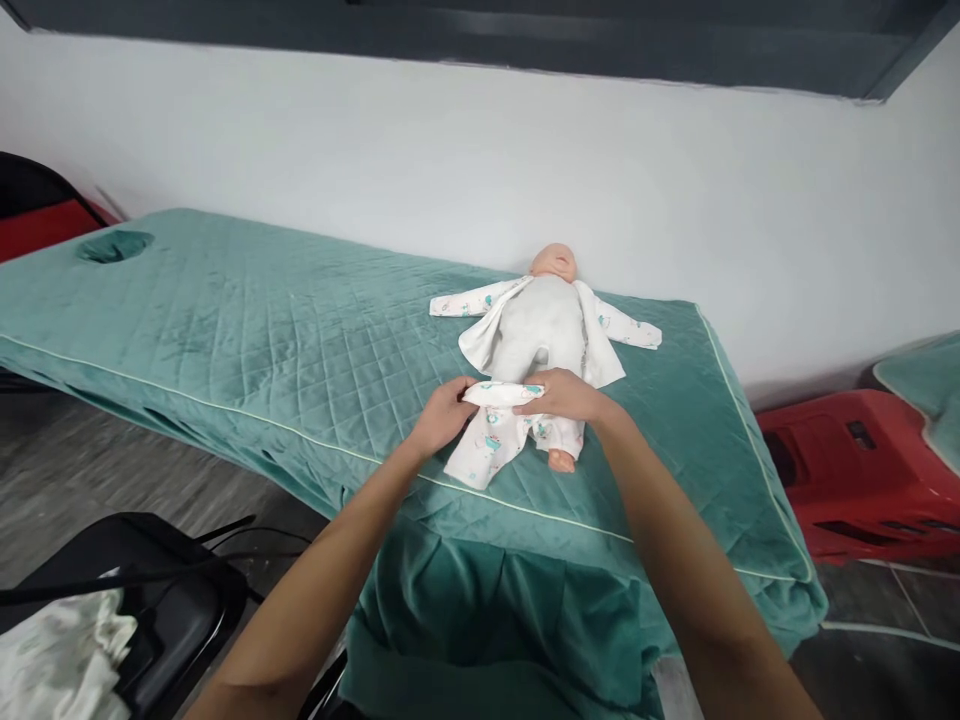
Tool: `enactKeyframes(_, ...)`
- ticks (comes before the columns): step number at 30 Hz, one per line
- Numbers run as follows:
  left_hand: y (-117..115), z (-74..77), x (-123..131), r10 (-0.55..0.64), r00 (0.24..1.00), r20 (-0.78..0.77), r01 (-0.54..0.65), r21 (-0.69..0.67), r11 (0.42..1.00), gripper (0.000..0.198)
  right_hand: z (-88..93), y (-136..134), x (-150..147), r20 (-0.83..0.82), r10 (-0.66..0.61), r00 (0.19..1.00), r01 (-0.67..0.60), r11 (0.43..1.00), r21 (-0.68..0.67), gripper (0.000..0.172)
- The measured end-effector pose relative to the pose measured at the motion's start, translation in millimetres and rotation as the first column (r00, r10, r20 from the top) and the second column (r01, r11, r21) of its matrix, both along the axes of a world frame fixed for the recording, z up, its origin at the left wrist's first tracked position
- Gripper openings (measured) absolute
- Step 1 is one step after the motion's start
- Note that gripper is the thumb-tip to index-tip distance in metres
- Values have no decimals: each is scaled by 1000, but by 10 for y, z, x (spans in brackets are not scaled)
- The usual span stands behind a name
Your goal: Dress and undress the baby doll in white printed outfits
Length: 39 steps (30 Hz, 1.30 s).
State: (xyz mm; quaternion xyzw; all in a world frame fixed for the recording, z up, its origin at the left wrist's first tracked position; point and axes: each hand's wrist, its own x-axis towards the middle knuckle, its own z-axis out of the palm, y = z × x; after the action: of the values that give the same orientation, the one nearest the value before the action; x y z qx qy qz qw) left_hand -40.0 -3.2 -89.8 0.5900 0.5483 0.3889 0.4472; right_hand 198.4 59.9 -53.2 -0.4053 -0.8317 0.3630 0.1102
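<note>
A baby doll [541, 318] lies on its back on the green quilted bed, its head toward the wall. Its arms are in the sleeves of a white printed baby jacket [609, 362], which is spread open at the front. White printed baby pants [487, 445] are over its lower legs, and one bare foot sticks out of the right leg opening. My left hand [444, 415] pinches the left end of the pants' waistband. Across the waistband's right part, my right hand [564, 394] has its fingers closed on the cloth. The doll's other foot is hidden.
The green quilted bed cover [300, 330] reaches to the white wall, with a face hole [116, 246] at its far left. A black chair [161, 590] holding crumpled white cloth [67, 655] stands lower left. At right is a red plastic chair or stool [862, 475].
</note>
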Motion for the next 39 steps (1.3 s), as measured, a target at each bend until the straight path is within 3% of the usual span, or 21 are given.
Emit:
enactKeyframes(6,95,-175,75,121,992,41,-126,159,979,26,-10,57,29,-128,-49,991,46,998,-30,22)
enactKeyframes(12,253,-203,183,170,984,-43,-148,321,935,26,13,61,3,-174,-171,970,175,985,7,18)
enactKeyframes(17,389,-236,218,210,967,-142,-91,578,811,29,-10,57,-26,-235,-326,916,345,938,43,17)
enactKeyframes(22,561,-276,203,195,954,-226,2,658,753,27,-80,37,-63,-270,-437,858,473,877,86,18)
enactKeyframes(24,599,-273,197,182,952,-246,26,659,752,27,-72,3,-75,-253,-473,844,509,855,100,18)
enactKeyframes(26,599,-258,191,165,960,-224,21,652,758,28,-19,-32,-68,-232,-460,857,489,868,85,17)
enactKeyframes(30,551,-210,171,86,991,-105,-7,593,805,24,186,-18,26,-241,-285,928,274,959,-77,27)
enactKeyframes(33,544,-186,152,61,997,-42,-29,530,847,23,302,85,100,-322,-223,920,152,961,-229,38)
enactKeyframes(39,499,-164,124,85,994,68,-105,369,923,24,145,251,90,-481,-277,832,146,945,-291,35)
